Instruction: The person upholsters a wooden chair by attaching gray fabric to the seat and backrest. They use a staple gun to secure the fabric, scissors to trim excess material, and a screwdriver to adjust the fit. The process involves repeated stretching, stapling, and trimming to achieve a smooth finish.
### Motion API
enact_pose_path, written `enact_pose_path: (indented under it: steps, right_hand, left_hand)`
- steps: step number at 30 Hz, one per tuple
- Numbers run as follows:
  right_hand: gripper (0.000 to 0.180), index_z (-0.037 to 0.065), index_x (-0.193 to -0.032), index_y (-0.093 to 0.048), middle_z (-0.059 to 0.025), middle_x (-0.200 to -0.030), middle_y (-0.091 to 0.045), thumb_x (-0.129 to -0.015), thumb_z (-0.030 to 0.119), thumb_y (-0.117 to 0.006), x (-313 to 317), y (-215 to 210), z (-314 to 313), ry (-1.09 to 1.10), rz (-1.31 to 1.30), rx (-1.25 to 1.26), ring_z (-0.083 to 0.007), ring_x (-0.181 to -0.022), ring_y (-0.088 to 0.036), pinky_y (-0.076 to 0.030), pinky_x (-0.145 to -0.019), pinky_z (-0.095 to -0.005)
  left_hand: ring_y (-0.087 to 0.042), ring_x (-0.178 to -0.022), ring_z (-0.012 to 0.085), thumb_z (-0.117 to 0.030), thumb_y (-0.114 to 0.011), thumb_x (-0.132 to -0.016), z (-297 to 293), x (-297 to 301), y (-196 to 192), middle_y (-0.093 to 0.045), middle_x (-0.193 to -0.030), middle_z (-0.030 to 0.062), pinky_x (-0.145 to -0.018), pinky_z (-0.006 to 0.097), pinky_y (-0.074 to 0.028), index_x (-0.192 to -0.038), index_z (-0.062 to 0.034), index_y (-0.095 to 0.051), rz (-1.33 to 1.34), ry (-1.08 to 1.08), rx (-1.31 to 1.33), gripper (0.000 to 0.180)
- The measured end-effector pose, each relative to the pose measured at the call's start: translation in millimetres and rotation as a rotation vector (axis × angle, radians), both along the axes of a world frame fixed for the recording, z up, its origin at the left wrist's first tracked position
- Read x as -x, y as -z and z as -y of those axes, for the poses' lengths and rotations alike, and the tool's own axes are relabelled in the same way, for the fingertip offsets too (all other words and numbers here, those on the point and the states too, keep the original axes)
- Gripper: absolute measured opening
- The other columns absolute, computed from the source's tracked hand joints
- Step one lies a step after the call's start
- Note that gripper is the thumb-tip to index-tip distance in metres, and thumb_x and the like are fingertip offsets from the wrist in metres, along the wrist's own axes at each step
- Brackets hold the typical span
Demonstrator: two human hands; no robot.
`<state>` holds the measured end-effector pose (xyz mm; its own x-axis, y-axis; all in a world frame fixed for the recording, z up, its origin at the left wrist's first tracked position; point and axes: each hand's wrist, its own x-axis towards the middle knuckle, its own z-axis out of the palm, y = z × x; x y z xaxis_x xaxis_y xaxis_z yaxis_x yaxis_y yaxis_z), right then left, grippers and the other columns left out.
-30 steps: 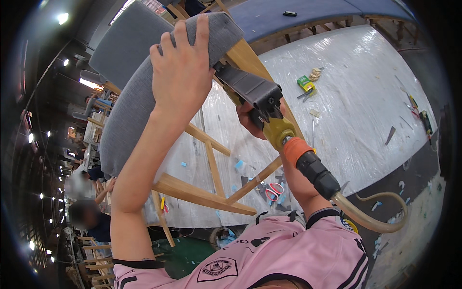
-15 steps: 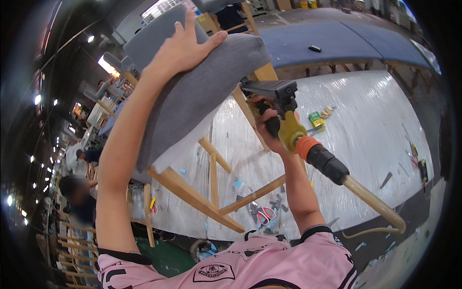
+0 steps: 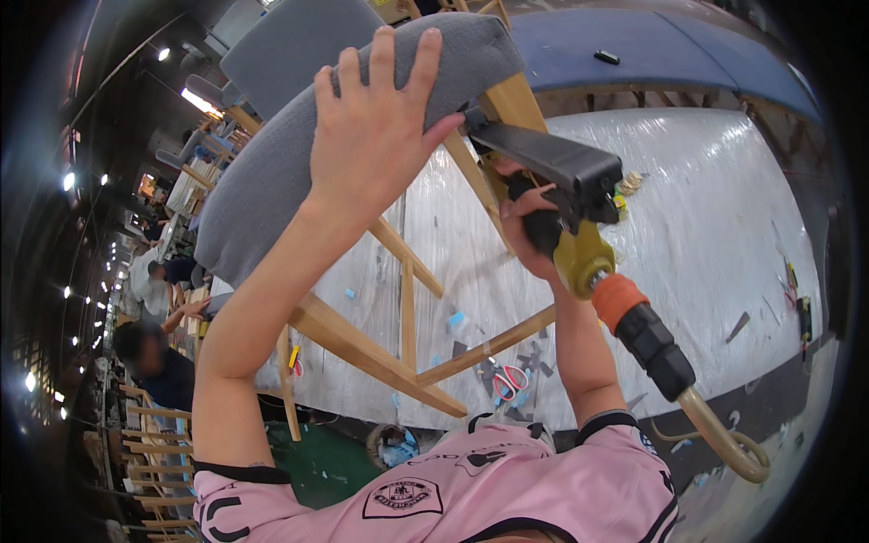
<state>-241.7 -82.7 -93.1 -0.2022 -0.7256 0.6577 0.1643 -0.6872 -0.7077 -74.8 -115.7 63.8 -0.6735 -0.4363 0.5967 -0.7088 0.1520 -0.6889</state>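
Note:
A grey upholstered chair seat (image 3: 262, 204) stands tilted on a wooden frame (image 3: 358, 348). Across its upper side my left hand (image 3: 376, 136) lies spread, with the thumb reaching down over the edge. My right hand (image 3: 534, 213) is wrapped round the grip of a staple gun (image 3: 557, 161), which has a black magazine and a yellow-green body. The gun's nose meets the seat's underside close to my left thumb, beside a wooden leg (image 3: 516, 101); the exact contact is hidden. An air hose (image 3: 711, 421) runs from the orange and black coupling.
Plastic film covers the worktable (image 3: 697, 253). Red-handled scissors (image 3: 510, 384) and fabric scraps lie below the frame. Behind is a blue-topped table (image 3: 625, 54) with a small black object. Another grey cushioned piece (image 3: 294, 59) stands beyond the seat. People (image 3: 163, 357) work at the left.
My left hand has slid down to the seat's edge, its thumb now near the gun's nose. The seat has tipped, and the staple gun has swung slightly right and toward me.

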Motion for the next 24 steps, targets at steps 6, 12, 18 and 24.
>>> enact_pose_path:
  steps: [6, 12, 18, 24]
  right_hand:
    - [0.032, 0.001, -0.102, -0.064, -0.0125, -0.104, -0.066, -0.072, -0.006, -0.07, -4, 14, 1, 0.251, -0.134, 0.317, -0.0194, -0.087, -0.068, -0.055, -0.075, -0.0272]
    - [0.029, 0.001, -0.079, -0.056, -0.0205, -0.107, -0.068, -0.062, -0.002, -0.08, 0, 8, 4, 0.055, -0.05, 0.415, -0.0358, -0.104, -0.07, -0.051, -0.105, -0.0475]
    - [0.033, 0.002, -0.081, -0.054, -0.0189, -0.106, -0.067, -0.062, -0.002, -0.08, -3, 0, -20, -0.037, -0.042, 0.3, -0.0314, -0.103, -0.069, -0.042, -0.115, -0.0568]
    - [0.027, 0.0, -0.083, -0.055, -0.0174, -0.107, -0.067, -0.067, -0.006, -0.076, 0, -8, -22, 0.152, -0.149, 0.417, -0.0294, -0.101, -0.069, -0.05, -0.109, -0.0452]
  left_hand:
    - [-0.052, -0.126, 0.0376, -0.042, -0.082, -0.082, -8, 5, 0, -0.048, -0.147, 0.0175, -0.106, 0.051, -0.041, -0.158, -0.0161, -0.037, -0.022, -0.011, -0.075, 0.092]
    - [-0.049, -0.128, 0.0389, -0.033, -0.088, -0.074, -28, 21, 0, -0.046, -0.149, 0.0174, -0.107, 0.052, -0.039, -0.158, -0.0163, -0.034, -0.037, -0.04, -0.121, 0.101]
    - [-0.047, -0.13, 0.0396, -0.029, -0.091, -0.07, -35, 18, 3, -0.043, -0.151, 0.0178, -0.107, 0.054, -0.039, -0.159, -0.0168, -0.033, -0.036, -0.061, -0.109, 0.107]
    - [-0.046, -0.133, 0.0403, -0.032, -0.092, -0.07, -42, 23, -8, -0.04, -0.153, 0.0211, -0.11, 0.054, -0.038, -0.162, -0.0154, -0.026, 0.024, -0.104, -0.211, 0.114]
